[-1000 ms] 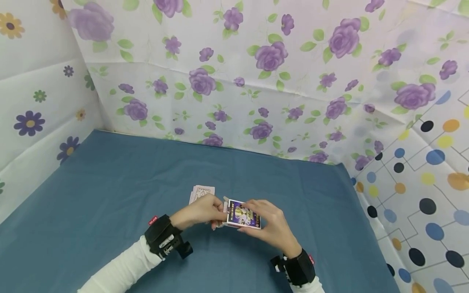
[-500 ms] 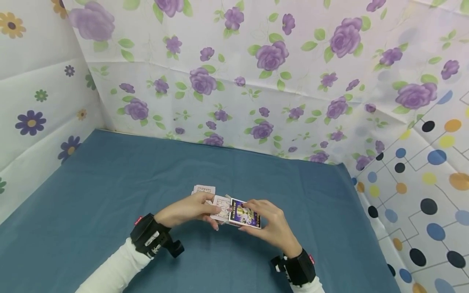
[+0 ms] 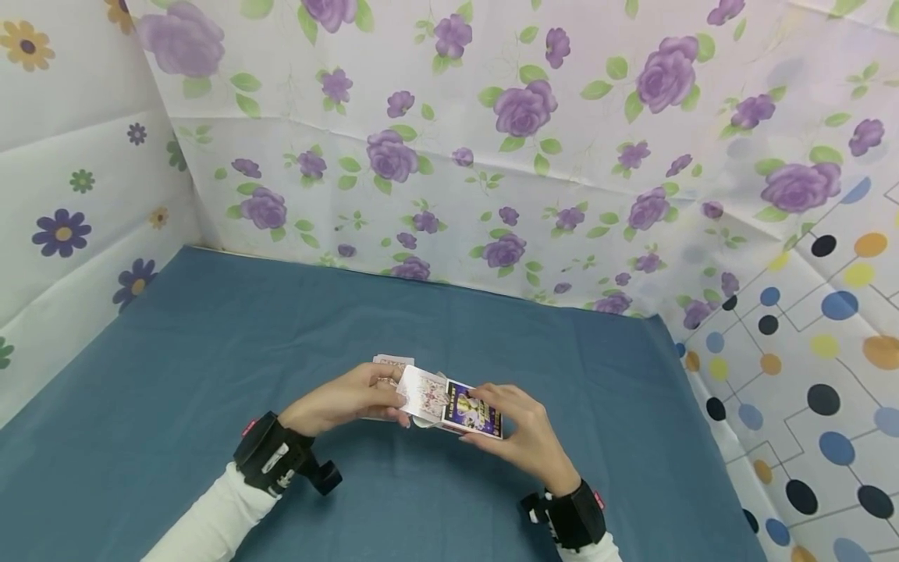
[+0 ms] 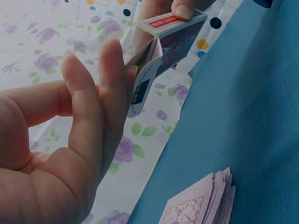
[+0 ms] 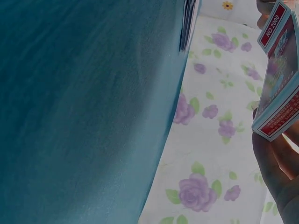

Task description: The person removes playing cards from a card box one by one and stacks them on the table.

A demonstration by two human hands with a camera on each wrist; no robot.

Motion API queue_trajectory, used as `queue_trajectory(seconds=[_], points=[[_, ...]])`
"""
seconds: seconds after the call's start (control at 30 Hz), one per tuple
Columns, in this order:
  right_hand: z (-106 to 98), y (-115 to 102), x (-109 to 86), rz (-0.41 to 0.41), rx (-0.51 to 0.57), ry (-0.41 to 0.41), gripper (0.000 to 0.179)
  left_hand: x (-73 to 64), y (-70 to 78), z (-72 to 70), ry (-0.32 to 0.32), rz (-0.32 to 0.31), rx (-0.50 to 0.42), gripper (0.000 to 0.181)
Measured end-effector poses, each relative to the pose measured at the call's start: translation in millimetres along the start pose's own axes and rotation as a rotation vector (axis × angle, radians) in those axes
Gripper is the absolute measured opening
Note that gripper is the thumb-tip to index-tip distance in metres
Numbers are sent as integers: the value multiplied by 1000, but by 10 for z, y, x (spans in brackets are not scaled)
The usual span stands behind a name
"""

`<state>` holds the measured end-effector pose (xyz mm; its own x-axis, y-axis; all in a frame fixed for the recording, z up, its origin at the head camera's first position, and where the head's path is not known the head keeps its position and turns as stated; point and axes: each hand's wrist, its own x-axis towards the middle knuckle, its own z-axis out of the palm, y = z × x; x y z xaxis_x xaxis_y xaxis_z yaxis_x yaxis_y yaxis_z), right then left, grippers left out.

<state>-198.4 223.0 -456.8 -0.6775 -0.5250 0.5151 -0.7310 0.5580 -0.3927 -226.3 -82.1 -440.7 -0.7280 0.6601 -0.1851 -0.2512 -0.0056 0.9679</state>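
Observation:
My right hand [image 3: 523,429] grips a purple-fronted playing card box [image 3: 474,410] by its edges, holding it above the table. A group of playing cards [image 3: 424,393] with patterned backs sticks out of the box's left end. My left hand [image 3: 344,402] pinches the outer end of these cards between thumb and fingers. An open white flap [image 4: 142,88] hangs at the box mouth in the left wrist view. Below and behind the left hand, a loose stack of playing cards [image 4: 191,205] lies on the table, partly hidden by that hand in the head view.
A blue cloth [image 3: 211,351] covers the table. Flower-printed sheets [image 3: 449,156] hang behind it and at the left, and a dotted sheet [image 3: 829,390] hangs along the right. Black camera straps [image 3: 274,457] circle both wrists.
The left hand has moved left, from the box mouth to the end of the cards, which now stick out farther. The right hand and box have hardly moved.

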Motion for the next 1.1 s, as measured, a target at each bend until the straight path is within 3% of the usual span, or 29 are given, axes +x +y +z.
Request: queue_trajectory(seconds=[0.37,0.67,0.9,1.1], points=[[-25,33,-37,22,-6,1,56,-91,38,-123,77,62,-41,49],[-20,57,-35,2,-14,10,56,-113,47,-274,266,55,-50,21],[-11,62,-46,33,-12,-7,56,-55,-47,-368,444,5,60,29],[2,67,-50,46,-14,-17,57,52,-135,-429,506,-38,152,32]])
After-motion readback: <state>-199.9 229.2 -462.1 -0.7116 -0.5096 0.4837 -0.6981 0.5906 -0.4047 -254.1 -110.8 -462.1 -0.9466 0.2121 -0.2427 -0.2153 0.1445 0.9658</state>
